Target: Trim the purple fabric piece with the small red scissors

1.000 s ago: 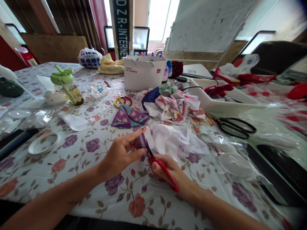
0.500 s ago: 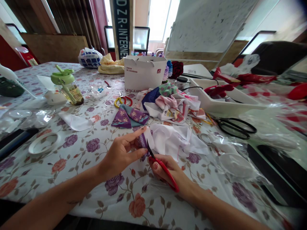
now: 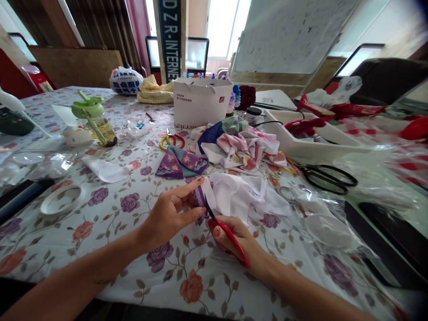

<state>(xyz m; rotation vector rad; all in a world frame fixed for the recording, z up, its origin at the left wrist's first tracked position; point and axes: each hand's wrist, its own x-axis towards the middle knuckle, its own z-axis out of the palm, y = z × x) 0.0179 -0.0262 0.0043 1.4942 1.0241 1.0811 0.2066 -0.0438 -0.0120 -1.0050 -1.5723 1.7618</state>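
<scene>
Right grip (image 3: 242, 238) on red snips (image 3: 232, 244), left (image 3: 169, 218) on cloth (image 3: 197, 198), tray (image 3: 301, 149) holding red fabric (image 3: 302, 126)

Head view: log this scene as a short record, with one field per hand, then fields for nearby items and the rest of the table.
Left hand: pinches a purple fabric scrap between thumb and fingers
Right hand: grips red-handled snips, black blade tip up against the scrap
Beside the hands: white cloth, touching the scrap
Nearby: folded purple-and-teal fabric; black-handled scissors
Rest: floral tablecloth; white paper bag; white tray; green-lidded bottle
</scene>
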